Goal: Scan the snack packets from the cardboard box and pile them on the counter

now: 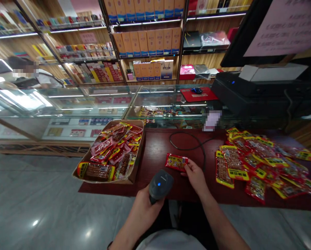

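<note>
Left grip (146, 208), head view: closed around the handle of a dark handheld scanner (161, 184), its head above the near edge of the table (155, 149). Right grip (195, 177): thumb and fingers pinching the right end of a red packet (174, 162), located near the middle of the table. At the left edge stands a carton (130, 179) of piled packets (111, 149); a loose heap (259, 159) covers the right end. Toward the far edge, a black cable (186, 149) forms a loop.

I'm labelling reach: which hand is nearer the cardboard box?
Left: the left hand, holding the scanner, is right of the box; the right hand, on a packet, is farther right.
</note>
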`<action>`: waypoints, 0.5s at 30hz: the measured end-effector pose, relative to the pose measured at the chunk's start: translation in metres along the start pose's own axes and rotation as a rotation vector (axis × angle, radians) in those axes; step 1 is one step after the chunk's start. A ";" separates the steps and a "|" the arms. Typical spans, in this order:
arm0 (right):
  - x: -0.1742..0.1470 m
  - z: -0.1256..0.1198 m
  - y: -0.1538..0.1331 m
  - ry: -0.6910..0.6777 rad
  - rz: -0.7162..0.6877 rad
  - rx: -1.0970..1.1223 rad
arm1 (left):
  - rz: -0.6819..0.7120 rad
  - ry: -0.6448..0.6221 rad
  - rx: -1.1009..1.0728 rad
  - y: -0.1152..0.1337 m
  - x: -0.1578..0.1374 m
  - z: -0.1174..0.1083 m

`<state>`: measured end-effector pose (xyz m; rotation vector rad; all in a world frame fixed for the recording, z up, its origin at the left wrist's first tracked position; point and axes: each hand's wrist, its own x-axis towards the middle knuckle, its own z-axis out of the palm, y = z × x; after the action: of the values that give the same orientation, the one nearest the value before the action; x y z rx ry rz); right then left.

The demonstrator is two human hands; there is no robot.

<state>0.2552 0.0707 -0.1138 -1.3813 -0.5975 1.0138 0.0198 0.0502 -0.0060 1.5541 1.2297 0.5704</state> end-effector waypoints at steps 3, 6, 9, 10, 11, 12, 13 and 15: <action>0.003 0.003 -0.003 0.003 0.024 0.043 | 0.012 -0.001 0.018 0.004 0.003 0.000; 0.001 0.003 -0.005 0.026 0.066 0.213 | -0.053 0.000 -0.032 0.006 0.005 0.004; -0.008 0.008 -0.003 0.014 0.141 0.382 | -0.114 -0.024 -0.125 0.008 0.006 0.010; -0.012 0.012 -0.001 0.021 0.162 0.412 | -0.125 -0.026 -0.151 0.008 0.007 0.012; -0.016 0.017 0.002 0.038 0.177 0.434 | -0.132 -0.023 -0.170 0.008 0.008 0.013; -0.020 0.023 0.004 0.056 0.183 0.455 | -0.136 -0.019 -0.181 0.009 0.009 0.014; -0.023 0.030 0.007 0.064 0.183 0.477 | -0.135 -0.010 -0.184 0.009 0.010 0.014; -0.030 0.042 0.011 0.060 0.173 0.525 | -0.128 -0.002 -0.175 0.009 0.011 0.014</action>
<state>0.2028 0.0657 -0.1123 -1.0003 -0.1460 1.1623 0.0393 0.0548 -0.0055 1.3194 1.2340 0.5766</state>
